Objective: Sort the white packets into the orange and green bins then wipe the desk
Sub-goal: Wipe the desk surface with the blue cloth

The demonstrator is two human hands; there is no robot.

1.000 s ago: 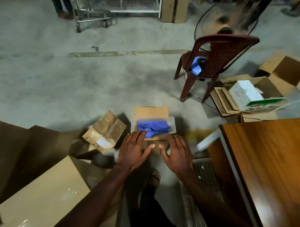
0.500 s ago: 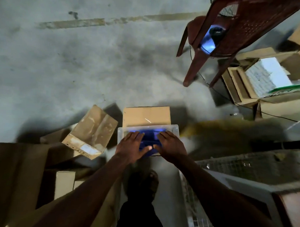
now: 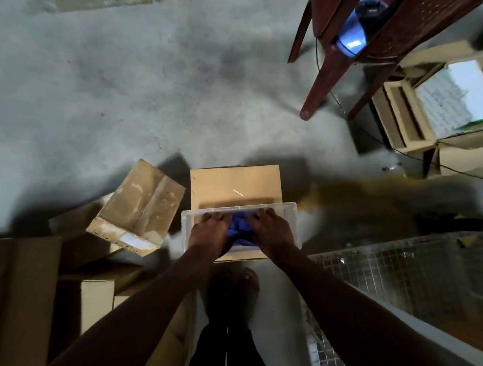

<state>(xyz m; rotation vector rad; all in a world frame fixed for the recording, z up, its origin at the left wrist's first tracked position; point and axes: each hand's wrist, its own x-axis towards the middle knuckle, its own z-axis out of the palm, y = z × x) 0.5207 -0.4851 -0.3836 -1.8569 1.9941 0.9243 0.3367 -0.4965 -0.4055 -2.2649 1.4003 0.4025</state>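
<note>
1. Left hand (image 3: 209, 231): I see it inside the clear tub (image 3: 294, 212), palm down, fingers reaching to the far wall; whether they curl on the cloth I cannot tell.
2. Right hand (image 3: 271, 230): beside the left in the same tub, fingers bent at the far rim; what it grips, if anything, I cannot tell.
3. Blue cloth (image 3: 240, 228): bunched in the tub between and under both hands. I judge it the wiping cloth.
4. Tub: rests on an open carton (image 3: 235, 184) on the floor (image 3: 129, 83).
5. Tipped carton (image 3: 139, 206): just left of the tub, lying on other cartons.
6. Red chair (image 3: 349, 49): well beyond, upper right, a blue object on its seat.
7. White packets, orange and green bins, tabletop: none identifiable in view.
8. Step, my judgement: fetching the cloth for wiping; sorting status cannot be told.
9. Next move calls for: a firm pinch on the cloth, a lift clear of the tub rim, then a turn to the tabletop.
</note>
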